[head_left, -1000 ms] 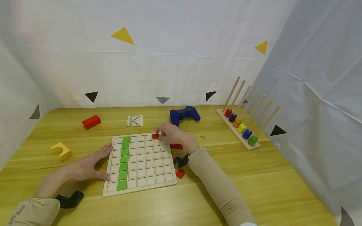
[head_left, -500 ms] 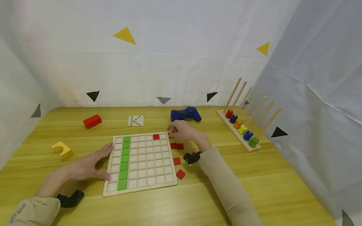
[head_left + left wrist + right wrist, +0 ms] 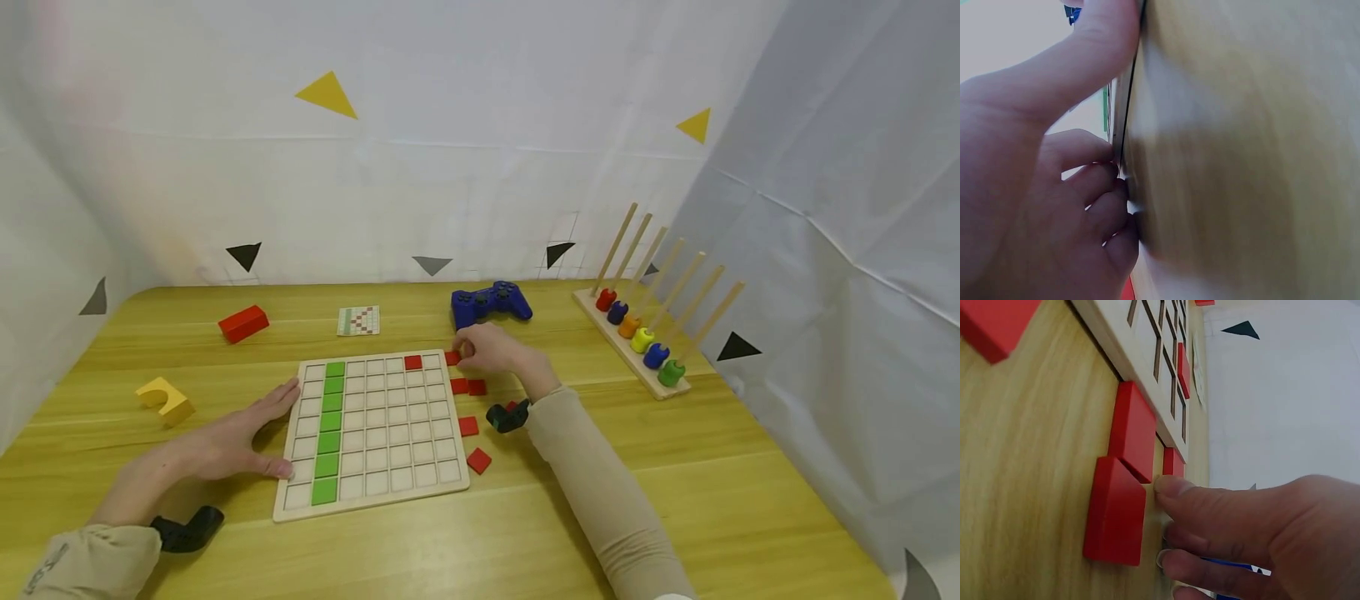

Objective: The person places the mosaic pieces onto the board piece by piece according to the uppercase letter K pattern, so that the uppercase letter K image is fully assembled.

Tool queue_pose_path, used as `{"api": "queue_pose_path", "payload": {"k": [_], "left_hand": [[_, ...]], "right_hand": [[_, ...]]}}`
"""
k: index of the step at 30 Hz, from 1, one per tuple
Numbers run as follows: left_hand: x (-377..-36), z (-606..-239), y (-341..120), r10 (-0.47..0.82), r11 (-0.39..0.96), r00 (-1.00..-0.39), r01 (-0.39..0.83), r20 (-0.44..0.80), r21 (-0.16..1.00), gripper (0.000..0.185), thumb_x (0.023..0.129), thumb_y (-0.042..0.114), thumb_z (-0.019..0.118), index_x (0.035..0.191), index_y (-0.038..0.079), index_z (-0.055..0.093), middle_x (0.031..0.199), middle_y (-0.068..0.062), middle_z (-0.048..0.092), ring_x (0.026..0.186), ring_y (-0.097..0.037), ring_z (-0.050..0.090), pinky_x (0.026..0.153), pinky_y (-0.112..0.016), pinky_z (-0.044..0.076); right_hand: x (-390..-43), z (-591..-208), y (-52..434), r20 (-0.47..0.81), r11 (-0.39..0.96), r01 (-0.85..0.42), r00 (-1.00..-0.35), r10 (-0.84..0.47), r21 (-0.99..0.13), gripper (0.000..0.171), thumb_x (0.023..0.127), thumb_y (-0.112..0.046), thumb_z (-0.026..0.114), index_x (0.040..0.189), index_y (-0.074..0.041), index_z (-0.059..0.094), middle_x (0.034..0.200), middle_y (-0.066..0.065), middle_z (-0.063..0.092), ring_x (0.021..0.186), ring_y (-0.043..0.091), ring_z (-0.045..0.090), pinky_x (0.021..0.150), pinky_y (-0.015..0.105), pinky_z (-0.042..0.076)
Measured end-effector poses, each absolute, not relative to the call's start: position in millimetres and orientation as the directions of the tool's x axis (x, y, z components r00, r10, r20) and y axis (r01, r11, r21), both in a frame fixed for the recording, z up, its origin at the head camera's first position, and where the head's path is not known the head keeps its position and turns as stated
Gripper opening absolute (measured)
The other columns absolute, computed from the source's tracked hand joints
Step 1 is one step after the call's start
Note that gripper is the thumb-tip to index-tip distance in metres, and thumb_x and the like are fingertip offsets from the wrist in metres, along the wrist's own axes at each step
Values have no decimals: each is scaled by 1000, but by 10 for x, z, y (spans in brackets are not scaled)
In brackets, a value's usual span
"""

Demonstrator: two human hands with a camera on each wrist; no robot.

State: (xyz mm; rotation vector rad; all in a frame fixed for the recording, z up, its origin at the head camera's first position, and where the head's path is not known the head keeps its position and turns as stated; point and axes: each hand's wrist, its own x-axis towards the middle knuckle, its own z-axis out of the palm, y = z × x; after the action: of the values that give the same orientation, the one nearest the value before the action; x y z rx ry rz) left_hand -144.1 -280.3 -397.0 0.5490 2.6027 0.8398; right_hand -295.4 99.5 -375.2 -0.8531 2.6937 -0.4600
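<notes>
A wooden grid board (image 3: 375,498) lies on the table, with a column of green tiles (image 3: 329,421) near its left side and one red tile (image 3: 413,362) in its top row. My left hand (image 3: 232,437) rests spread along the board's left edge, thumb on the near corner region. Beyond the board's top right corner, my right hand (image 3: 491,348) pinches a loose red square tile (image 3: 1174,461) at its edge. In the right wrist view the thumb meets that tile, while the index fingertip is hidden. Two other red tiles (image 3: 1116,512) lie just below the thumb.
More red tiles (image 3: 478,461) lie along the board's right side. A blue game controller (image 3: 491,303) and a small pattern card (image 3: 358,321) are behind. A red block (image 3: 243,324) and yellow arch block (image 3: 167,402) lie left; a peg stand with coloured beads (image 3: 630,333) stands right.
The right hand has left the red tile in the board's top row, moved right, and come down onto a loose red tile beside the board. The left hand has stayed in place.
</notes>
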Motion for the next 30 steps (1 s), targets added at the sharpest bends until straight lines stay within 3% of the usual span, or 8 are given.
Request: {"api": "queue_pose_path", "payload": {"k": [5, 14, 30], "left_hand": [[-1442, -3962, -2797, 459, 749, -863, 248, -211, 615, 115, 78, 52, 78, 159, 2, 14, 166, -25, 2, 146, -57, 7, 112, -74, 13], [-1439, -3962, -2793, 457, 755, -863, 248, -215, 607, 115, 78, 52, 78, 159, 2, 15, 166, -25, 2, 146, -58, 8, 112, -74, 13], [-1444, -3974, -2800, 460, 754, -864, 261, -202, 602, 115, 78, 52, 78, 159, 2, 14, 165, -26, 3, 146, -57, 9, 112, -74, 15]], "right_hand": [[-2940, -3761, 986, -177, 791, -479, -802, -571, -382, 20, 95, -17, 70, 112, -7, 66, 96, 5, 66, 86, 20, 61, 81, 34, 52], [-2963, -3806, 973, -178, 806, -474, -812, -556, -355, 18, 94, -20, 71, 107, -9, 67, 95, 3, 66, 86, 18, 61, 80, 32, 52], [-2944, -3779, 983, -200, 811, -466, -809, -553, -355, 19, 95, -20, 70, 111, -8, 67, 102, 5, 67, 92, 19, 61, 86, 34, 53]]}}
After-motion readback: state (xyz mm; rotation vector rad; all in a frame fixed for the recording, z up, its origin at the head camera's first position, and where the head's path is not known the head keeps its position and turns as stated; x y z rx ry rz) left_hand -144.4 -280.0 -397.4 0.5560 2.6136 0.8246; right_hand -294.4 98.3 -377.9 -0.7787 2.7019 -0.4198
